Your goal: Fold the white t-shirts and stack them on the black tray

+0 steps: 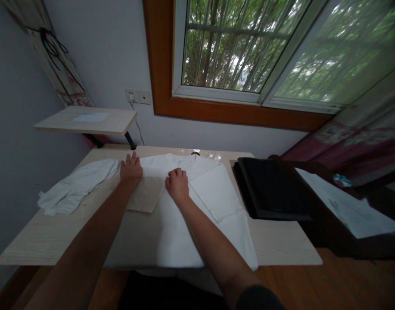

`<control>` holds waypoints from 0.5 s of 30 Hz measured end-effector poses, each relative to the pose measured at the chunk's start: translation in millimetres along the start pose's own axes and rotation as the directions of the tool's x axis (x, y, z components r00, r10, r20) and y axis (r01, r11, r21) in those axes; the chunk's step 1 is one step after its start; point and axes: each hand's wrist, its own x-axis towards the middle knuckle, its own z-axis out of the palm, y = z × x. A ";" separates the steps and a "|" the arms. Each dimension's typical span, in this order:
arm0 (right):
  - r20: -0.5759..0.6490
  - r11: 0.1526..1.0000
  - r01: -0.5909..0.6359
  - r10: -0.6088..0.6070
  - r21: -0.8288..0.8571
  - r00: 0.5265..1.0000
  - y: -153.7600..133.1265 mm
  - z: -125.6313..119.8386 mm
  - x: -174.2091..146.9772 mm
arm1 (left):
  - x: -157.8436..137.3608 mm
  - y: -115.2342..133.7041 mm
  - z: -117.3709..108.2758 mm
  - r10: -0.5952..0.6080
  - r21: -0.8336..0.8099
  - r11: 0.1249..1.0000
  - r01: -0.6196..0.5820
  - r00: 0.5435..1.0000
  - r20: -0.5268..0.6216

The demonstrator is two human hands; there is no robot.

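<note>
White shirt (225,237) lies mid-table (287,245), reaching the six-o'clock edge, tabletop showing at four, left hand (132,169) flat and open at ten, right hand (178,184) half-curled at eleven, its hold unclear.

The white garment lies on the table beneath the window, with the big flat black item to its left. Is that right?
Not quite: the head view shows the big flat black item to the garment's right. The white garment does lie on the table beneath the window.
</note>
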 end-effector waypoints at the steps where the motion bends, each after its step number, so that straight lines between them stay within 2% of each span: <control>1: -0.004 1.000 0.001 -0.001 -0.003 1.000 -0.1 -0.4 0.1 | -2.4 3.7 0.1 0.035 -0.007 0.999 -0.035 0.999 -0.018; 6: 0.009 1.000 0.003 -0.003 0.007 1.000 0.2 -0.1 0.5 | -23.9 18.2 3.8 0.169 -0.005 0.986 -0.169 0.984 -0.062; 11: -0.022 0.994 -0.005 0.007 0.107 1.000 6.9 8.6 1.4 | -40.2 15.2 10.4 0.153 -0.014 0.988 -0.154 0.987 -0.041; 15: -0.005 0.948 0.047 -0.048 0.314 0.999 24.4 7.4 6.5 | -41.6 12.6 13.0 0.131 0.014 0.991 -0.131 0.991 -0.030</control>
